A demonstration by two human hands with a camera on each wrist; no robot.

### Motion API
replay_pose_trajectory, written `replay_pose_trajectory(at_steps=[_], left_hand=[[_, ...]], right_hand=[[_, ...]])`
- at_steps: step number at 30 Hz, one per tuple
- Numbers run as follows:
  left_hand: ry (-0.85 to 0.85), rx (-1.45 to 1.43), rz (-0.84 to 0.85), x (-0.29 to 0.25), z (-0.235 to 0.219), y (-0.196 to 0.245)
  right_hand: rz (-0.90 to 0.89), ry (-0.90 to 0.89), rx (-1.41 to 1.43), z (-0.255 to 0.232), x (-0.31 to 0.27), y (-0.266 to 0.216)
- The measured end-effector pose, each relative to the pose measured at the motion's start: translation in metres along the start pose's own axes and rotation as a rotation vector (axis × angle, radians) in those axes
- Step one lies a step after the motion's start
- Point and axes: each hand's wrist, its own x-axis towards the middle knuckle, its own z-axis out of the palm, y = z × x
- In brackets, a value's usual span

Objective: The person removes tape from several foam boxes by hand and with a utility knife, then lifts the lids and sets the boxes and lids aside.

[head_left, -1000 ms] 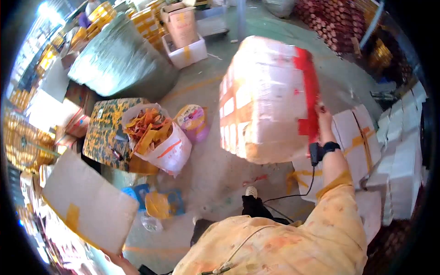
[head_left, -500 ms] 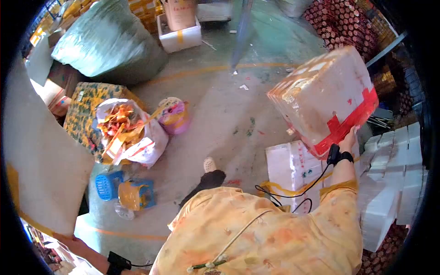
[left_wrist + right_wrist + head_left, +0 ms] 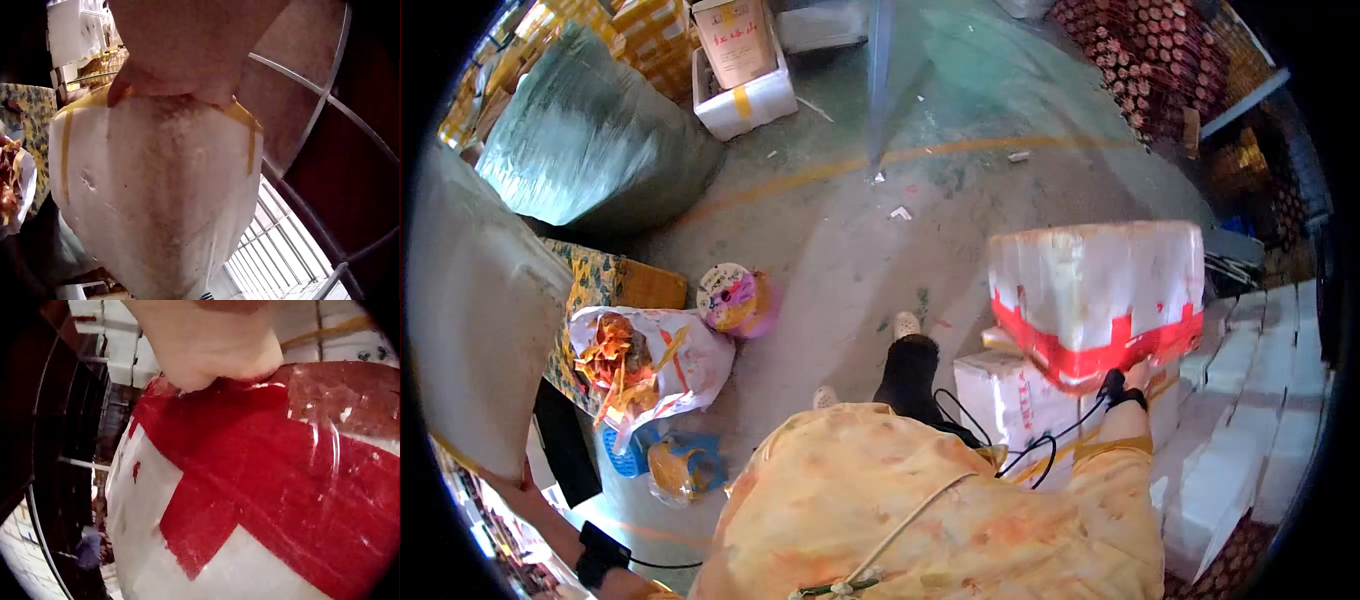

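Observation:
My right hand (image 3: 1137, 377) grips the edge of a white foam box (image 3: 1100, 275) with red tape along one side. The box hangs tilted over the taped white boxes on the right; my fingers curl over its red-taped edge (image 3: 219, 419) in the right wrist view, their tips hidden. At the far left, my left hand (image 3: 512, 488) holds a white foam lid (image 3: 480, 330) by its lower edge. Yellow tape runs along that lid's rim, and my left hand (image 3: 181, 69) lies over it in the left wrist view.
Taped white boxes (image 3: 1010, 395) stand beside my legs, with stacked white foam (image 3: 1250, 390) further right. A white bag of tape scraps (image 3: 690, 370), a pink bucket (image 3: 752, 312) and a blue stool (image 3: 705, 455) are on the left. A thin post (image 3: 880, 90) rises ahead; cables hang near my right arm.
The red-taped box has swung down and to the right, from high in front to just over the boxes there. The foam lid has moved up along the left side. Both hands keep their hold.

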Motion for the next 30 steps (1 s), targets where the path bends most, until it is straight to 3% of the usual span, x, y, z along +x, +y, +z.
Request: replay_pose_trajectory(at_steps=[2, 5, 6, 8, 9, 10, 11, 12, 13, 14, 16, 17, 20, 22, 25, 26, 28, 29, 30], left_hand=[[0.005, -0.035, -0.063, -0.011, 0.034, 0.022], [-0.007, -0.084, -0.134, -0.025, 0.088, 0.054], [-0.009, -0.094, -0.160, -0.030, 0.105, 0.065], [0.034, -0.171, -0.330, -0.042, 0.131, 0.092], [0.060, -0.197, -0.375, -0.023, 0.129, 0.069], [0.027, -0.177, -0.348, -0.027, 0.134, 0.071], [-0.004, -0.157, -0.321, -0.032, 0.139, 0.073], [0.042, -0.207, -0.399, -0.034, 0.148, 0.082], [0.043, -0.181, -0.390, -0.033, 0.152, 0.082], [0.044, -0.156, -0.381, -0.031, 0.156, 0.082], [0.003, -0.285, -0.423, -0.019, 0.158, 0.076], [0.015, -0.279, -0.415, -0.017, 0.154, 0.070], [0.117, -0.290, -0.461, -0.018, 0.179, 0.081], [0.145, -0.272, -0.448, -0.013, 0.192, 0.084], [0.202, -0.364, -0.440, 0.005, 0.199, 0.069], [0.254, -0.368, -0.449, 0.010, 0.205, 0.073], [0.123, -0.430, -0.407, 0.036, 0.182, 0.024], [0.129, -0.469, -0.388, 0.044, 0.186, 0.024], [0.124, -0.502, -0.370, 0.049, 0.200, 0.028]], right_hand=[[-0.142, 0.098, 0.070, 0.058, 0.077, 0.023], [-0.174, 0.215, 0.189, 0.026, 0.064, -0.063], [-0.276, 0.254, 0.125, 0.013, 0.064, -0.091], [-0.368, -0.193, 0.134, 0.060, 0.077, -0.129], [-0.382, -0.411, 0.130, 0.065, 0.075, -0.152], [-0.345, -0.611, 0.113, 0.029, 0.052, -0.189], [-0.476, -0.672, 0.036, 0.036, 0.058, -0.201], [-0.610, -0.731, -0.049, 0.040, 0.061, -0.214], [-0.740, -0.703, -0.275, 0.026, 0.061, -0.239], [-0.598, -0.823, -0.011, 0.023, 0.063, -0.246], [-0.764, -0.868, -0.269, 0.005, 0.073, -0.281], [-0.722, -0.955, -0.382, 0.013, 0.084, -0.297], [-0.740, -0.821, -0.190, 0.004, 0.115, -0.353], [-0.720, -0.796, -0.232, -0.023, 0.131, -0.419], [-0.993, -0.967, 0.243, -0.035, 0.138, -0.523], [-0.996, -0.861, 0.336, -0.031, 0.135, -0.559], [-0.985, -0.927, 0.178, -0.080, 0.111, -0.650], [-1.196, -0.786, -0.004, -0.052, 0.134, -0.692], [-1.262, -0.760, -0.034, -0.068, 0.113, -0.730]])
